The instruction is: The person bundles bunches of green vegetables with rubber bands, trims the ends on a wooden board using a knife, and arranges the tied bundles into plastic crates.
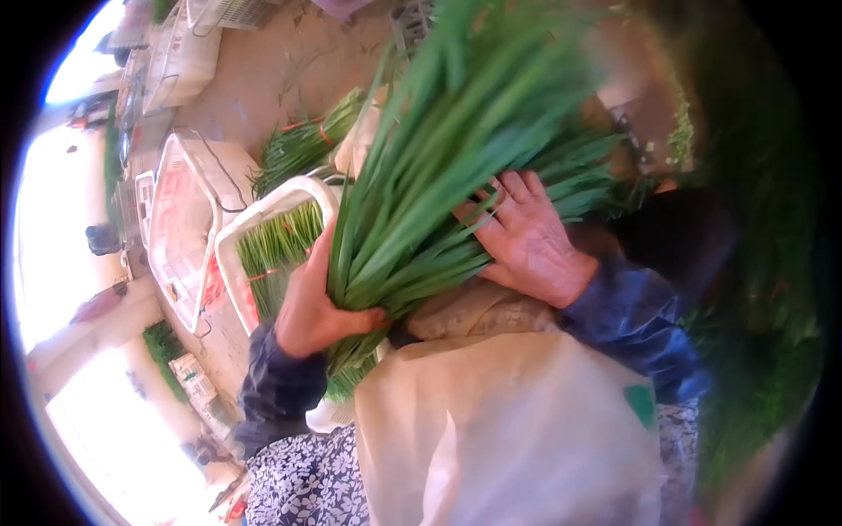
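Observation:
A thick bunch of long green leaves (412, 202) slants up and to the right across the middle of the head view. My left hand (311, 307) is wrapped round its lower end, thumb across the front. Against the leaves on the right side lies my right hand (531, 241), back up, with its fingers spread; the fingertips are partly among the leaves. More green leaves (579, 175) stretch out beyond the right hand. Below both hands a beige cloth (509, 421) covers my lap.
Left of the bunch stands a white basket (230, 263) with upright green stalks. A pinkish-white crate (175, 237) is further left. Another tied bundle (303, 149) lies behind the basket. A large mass of greens (763, 307) fills the right side.

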`<state>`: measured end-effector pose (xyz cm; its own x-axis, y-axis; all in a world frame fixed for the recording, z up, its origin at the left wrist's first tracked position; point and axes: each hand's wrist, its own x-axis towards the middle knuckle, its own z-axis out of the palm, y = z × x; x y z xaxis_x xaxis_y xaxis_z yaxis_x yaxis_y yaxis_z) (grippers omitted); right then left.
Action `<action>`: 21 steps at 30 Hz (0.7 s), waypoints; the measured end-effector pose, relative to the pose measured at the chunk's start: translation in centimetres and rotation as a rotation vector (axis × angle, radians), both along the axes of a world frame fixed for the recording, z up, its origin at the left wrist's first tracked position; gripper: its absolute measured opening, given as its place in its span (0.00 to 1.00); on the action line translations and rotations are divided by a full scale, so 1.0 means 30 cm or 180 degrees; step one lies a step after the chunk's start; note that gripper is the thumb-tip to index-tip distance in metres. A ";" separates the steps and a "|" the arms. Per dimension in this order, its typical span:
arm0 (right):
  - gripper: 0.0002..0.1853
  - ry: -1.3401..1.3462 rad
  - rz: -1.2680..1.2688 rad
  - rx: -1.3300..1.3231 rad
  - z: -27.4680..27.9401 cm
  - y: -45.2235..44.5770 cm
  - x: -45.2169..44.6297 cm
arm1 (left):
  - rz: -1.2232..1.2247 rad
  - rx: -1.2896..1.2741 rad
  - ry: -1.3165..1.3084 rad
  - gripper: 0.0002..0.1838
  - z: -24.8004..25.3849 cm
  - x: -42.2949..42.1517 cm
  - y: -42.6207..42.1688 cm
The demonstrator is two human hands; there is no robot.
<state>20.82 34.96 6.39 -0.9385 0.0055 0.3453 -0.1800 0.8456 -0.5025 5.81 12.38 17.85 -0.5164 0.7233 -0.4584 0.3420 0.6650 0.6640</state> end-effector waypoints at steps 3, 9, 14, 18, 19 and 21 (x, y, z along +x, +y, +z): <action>0.24 0.0356 -0.0189 0.0091 -0.037 0.004 -0.030 | -0.0961 0.0288 0.2019 0.56 0.125 0.029 0.042; 0.22 0.0050 -0.0166 -0.0666 0.086 0.044 0.059 | -0.1760 -0.0210 0.2287 0.63 0.181 0.019 0.063; 0.20 -0.0027 -0.0112 -0.1074 0.114 0.045 -0.019 | -0.1198 0.0094 0.1612 0.67 0.107 -0.104 0.066; 0.20 -0.0563 0.0100 -0.1636 0.071 0.058 -0.022 | -0.1360 -0.0251 0.1412 0.67 -0.026 -0.088 0.073; 0.20 -0.0690 0.0117 -0.1827 0.066 0.070 -0.007 | -0.1086 -0.0210 0.1191 0.66 -0.043 -0.078 0.071; 0.19 -0.0958 0.0031 -0.2144 0.054 0.116 0.044 | -0.1024 -0.0109 0.1239 0.63 -0.058 -0.060 0.059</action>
<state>22.14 38.44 8.02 -0.9932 0.1168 -0.0023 0.0416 0.3354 -0.9412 4.01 14.15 16.12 -0.4071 0.8619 -0.3023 0.7511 0.5042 0.4261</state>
